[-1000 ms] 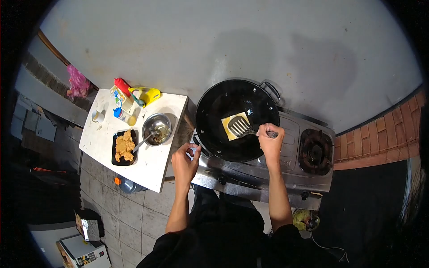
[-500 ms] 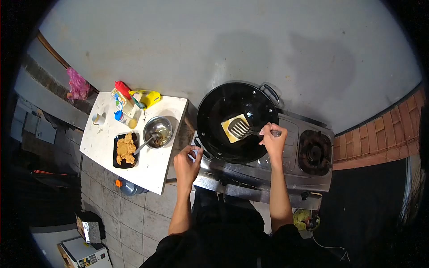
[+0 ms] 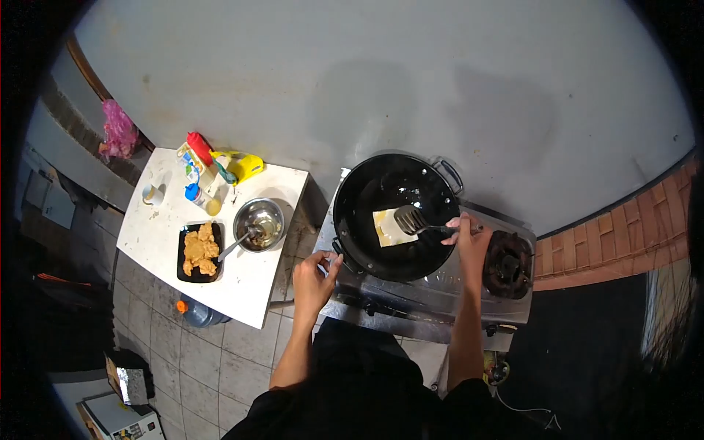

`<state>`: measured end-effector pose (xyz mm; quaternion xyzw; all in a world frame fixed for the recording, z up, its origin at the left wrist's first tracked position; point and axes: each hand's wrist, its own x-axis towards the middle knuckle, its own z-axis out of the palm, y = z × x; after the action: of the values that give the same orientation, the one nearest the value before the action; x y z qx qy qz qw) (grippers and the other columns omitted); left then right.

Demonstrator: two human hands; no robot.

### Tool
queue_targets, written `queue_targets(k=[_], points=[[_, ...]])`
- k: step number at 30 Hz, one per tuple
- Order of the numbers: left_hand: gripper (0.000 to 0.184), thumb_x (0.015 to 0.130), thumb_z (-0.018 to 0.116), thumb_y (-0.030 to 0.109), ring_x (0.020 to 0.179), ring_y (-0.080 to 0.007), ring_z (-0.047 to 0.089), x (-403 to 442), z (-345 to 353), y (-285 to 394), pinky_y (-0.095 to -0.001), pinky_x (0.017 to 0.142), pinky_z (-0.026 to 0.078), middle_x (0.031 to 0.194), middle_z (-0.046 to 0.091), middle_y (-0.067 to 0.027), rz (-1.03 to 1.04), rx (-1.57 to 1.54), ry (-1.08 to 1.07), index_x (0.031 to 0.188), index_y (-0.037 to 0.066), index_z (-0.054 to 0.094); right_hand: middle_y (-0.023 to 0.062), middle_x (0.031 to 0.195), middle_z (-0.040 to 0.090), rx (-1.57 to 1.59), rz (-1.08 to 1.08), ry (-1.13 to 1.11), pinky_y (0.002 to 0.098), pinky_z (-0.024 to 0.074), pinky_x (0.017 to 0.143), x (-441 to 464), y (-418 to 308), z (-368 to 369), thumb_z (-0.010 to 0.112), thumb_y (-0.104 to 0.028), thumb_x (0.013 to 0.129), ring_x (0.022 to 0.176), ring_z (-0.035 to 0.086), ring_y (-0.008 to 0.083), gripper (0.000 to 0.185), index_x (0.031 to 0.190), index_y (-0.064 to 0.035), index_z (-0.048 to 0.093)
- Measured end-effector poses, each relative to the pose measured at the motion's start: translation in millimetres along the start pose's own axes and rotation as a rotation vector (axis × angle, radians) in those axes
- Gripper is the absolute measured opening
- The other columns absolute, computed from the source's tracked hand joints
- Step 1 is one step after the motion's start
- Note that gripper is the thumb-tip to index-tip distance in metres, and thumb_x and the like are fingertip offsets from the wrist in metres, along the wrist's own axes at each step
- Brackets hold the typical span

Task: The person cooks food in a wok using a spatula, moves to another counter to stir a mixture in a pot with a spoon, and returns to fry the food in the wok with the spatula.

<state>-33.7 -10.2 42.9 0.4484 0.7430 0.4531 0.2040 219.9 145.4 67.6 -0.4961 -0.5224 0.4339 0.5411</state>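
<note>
My right hand is closed round the handle of a metal slotted spatula. Its blade rests over the right part of a flat, pale square piece of food with yellowish patches, inside a large black wok. At the wok's lower left side, my left hand has its fingers bent and pinched at the near loop handle. The exact contact there is small and partly hidden. A second loop handle projects at the upper right.
The wok stands on a metal stove with another burner at right. On the white table are a steel bowl with a utensil, a black tray of fried food, bottles, and a cup.
The spatula blade has tilted and shifted right across the food square, baring more of its left side. My whole view has shifted slightly. My left hand stays by the wok handle.
</note>
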Motion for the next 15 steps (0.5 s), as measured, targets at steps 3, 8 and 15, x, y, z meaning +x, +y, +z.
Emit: queue_targets(k=[3, 8, 15], points=[[0.018, 0.083, 0.073, 0.021, 0.044, -0.0191, 0.051, 2.0, -5.9, 2.2, -0.0333, 0.048, 0.04, 0.059, 0.059, -0.0076, -0.032, 0.005, -0.075, 0.084, 0.003, 0.07, 0.0109, 0.067, 0.064, -0.174, -0.008, -0.018, 0.0268, 0.0536, 0.043, 0.8, -12.1, -8.5, 0.054, -0.013, 0.096, 0.046, 0.055, 0.0093, 0.031, 0.077, 0.0096, 0.065], [0.018, 0.083, 0.072, 0.022, 0.045, -0.0193, 0.052, 3.5, -5.0, -6.1, -0.0334, 0.049, 0.041, 0.059, 0.059, -0.0072, -0.023, -0.043, -0.147, 0.083, 0.004, 0.07, 0.0164, 0.06, 0.061, -0.68, -0.265, -0.098, 0.0344, 0.0428, 0.046, -1.6, -36.2, -3.6, 0.06, -0.012, 0.092, 0.045, 0.054, 0.0203, 0.025, 0.077, 0.0077, 0.063], [0.017, 0.084, 0.071, 0.021, 0.046, -0.0185, 0.053, 8.9, -3.1, -8.8, -0.0322, 0.05, 0.042, 0.059, 0.06, -0.0064, 0.027, -0.016, -0.188, 0.081, 0.005, 0.07, 0.0224, 0.063, 0.055, -0.833, -0.375, -0.202, 0.0401, 0.04, 0.053, 7.9, -31.8, 13.8, 0.061, -0.016, 0.09, 0.053, 0.052, 0.0355, 0.024, 0.078, 0.0047, 0.062]])
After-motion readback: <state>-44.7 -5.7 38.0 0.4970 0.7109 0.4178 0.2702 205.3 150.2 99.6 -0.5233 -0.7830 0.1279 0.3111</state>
